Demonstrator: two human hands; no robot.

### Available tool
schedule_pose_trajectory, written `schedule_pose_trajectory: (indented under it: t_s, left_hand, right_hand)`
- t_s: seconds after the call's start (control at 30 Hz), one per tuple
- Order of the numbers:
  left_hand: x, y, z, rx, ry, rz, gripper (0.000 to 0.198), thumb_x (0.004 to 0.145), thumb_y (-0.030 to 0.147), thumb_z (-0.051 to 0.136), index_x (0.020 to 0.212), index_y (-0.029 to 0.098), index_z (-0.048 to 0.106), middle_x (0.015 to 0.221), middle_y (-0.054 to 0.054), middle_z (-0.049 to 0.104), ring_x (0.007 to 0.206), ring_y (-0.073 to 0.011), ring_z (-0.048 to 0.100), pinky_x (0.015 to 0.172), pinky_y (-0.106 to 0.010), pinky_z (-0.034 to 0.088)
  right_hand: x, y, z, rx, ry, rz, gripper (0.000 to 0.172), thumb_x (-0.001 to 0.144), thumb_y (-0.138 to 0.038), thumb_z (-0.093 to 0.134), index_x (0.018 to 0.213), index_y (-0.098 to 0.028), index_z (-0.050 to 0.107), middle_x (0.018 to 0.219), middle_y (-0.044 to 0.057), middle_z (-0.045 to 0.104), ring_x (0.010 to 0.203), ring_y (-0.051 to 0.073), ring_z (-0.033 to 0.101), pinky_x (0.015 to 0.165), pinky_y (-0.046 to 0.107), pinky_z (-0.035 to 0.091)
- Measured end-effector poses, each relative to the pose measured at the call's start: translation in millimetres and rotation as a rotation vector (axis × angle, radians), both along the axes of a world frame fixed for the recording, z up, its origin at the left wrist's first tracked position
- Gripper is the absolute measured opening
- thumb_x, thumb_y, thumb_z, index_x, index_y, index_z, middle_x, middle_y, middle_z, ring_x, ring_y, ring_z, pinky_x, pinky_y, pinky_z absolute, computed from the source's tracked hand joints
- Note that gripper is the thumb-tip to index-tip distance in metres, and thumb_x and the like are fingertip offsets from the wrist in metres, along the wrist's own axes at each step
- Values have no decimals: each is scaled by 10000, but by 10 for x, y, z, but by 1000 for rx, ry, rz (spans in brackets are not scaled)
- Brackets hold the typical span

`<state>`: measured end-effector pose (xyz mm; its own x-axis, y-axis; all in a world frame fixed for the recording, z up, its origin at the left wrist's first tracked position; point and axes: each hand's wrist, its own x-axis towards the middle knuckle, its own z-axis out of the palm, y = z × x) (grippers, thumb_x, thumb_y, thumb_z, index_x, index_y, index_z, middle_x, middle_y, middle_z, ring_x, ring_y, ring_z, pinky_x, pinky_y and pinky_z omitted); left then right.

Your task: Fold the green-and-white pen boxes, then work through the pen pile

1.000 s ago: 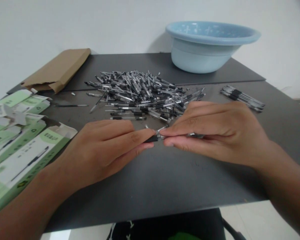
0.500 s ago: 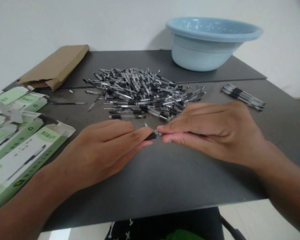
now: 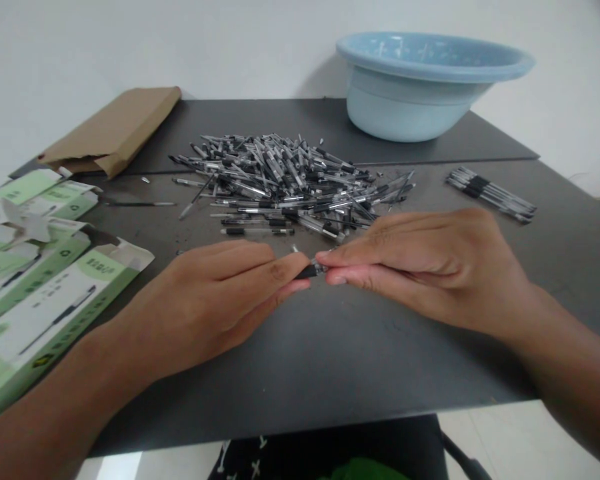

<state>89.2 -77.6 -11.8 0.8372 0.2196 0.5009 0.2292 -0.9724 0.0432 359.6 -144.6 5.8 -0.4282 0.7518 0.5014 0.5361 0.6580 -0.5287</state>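
My left hand (image 3: 215,300) and my right hand (image 3: 425,263) meet fingertip to fingertip over the dark table (image 3: 330,360). Both pinch the same pen (image 3: 312,270); only its short black and silver middle shows between the fingers. Just beyond the hands lies a big loose pile of pens (image 3: 285,183), black and clear-barrelled. A small neat row of pens (image 3: 490,193) lies to the right of my right hand.
A light blue plastic basin (image 3: 425,87) stands at the back right. A brown cardboard box (image 3: 113,130) lies at the back left. Green and white pen boxes (image 3: 40,280) are stacked along the left edge. One lone pen refill (image 3: 137,204) lies near them.
The right hand's fingertips slid left along the pen, closing the gap to the left hand. The silver part seen under the right hand earlier is now covered.
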Motion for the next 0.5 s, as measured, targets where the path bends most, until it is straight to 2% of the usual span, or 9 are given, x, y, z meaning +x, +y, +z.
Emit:
schedule_pose_trajectory:
  t_s: [0.1,0.17,0.23,0.3,0.33,0.4,0.43,0.5]
  left_hand:
    - [4,-12,18,-73,-16,43,190,1115,297,570,1284,260,649,909,-12,764,742,-162,721,703,-268,584]
    - [18,-28,31,-109,-47,57,185,1112,285,581,1281,250,650,976,-21,790,801,-154,754,753,-250,599]
    - [34,-32,30,-117,-87,40,179,1116,284,572,1272,237,647,993,-27,802,803,-154,769,737,-244,593]
    - [44,-22,13,-131,-121,15,182,1123,302,554,1261,225,644,944,-21,800,756,-159,766,686,-251,574]
    - [47,-15,-1,-141,-131,-2,192,1127,309,539,1265,222,640,917,-17,796,736,-162,763,670,-257,565]
    - [52,-2,-34,-166,-130,-27,204,1139,316,495,1253,218,633,875,-10,785,726,-173,760,655,-274,553]
    - [57,-1,-52,-176,-122,-39,201,1144,314,469,1211,220,634,845,-5,773,710,-176,752,638,-282,544]
    - [72,-11,-87,-186,-102,-54,221,1149,309,421,1100,229,622,796,-2,750,678,-184,732,611,-298,535]
  right_hand:
    - [-20,0,-6,13,20,-39,162,999,-312,773,1134,-329,860,1045,-22,873,877,187,826,798,327,674]
    - [-36,-3,-12,1,95,-84,213,973,-308,804,1180,-326,852,974,-21,871,779,158,796,710,282,649]
    - [-49,-3,-26,-42,190,-66,424,897,-331,879,1313,-298,803,932,-18,856,681,125,732,616,239,611]
    - [-63,12,-52,-49,229,3,633,807,-346,949,1400,-246,752,915,-6,833,644,106,673,583,218,585]
    - [-75,25,-69,-22,232,38,642,789,-333,961,1388,-223,758,915,4,826,660,105,668,597,218,583]
    - [-112,58,-109,60,242,81,479,831,-268,935,1288,-207,806,938,30,832,748,120,708,674,233,601]
    - [-138,73,-131,96,265,102,386,865,-241,906,1241,-211,825,962,43,839,799,131,734,715,245,613]
    - [-198,91,-170,121,334,129,317,894,-236,880,1208,-232,838,1028,57,843,886,149,770,790,268,640]
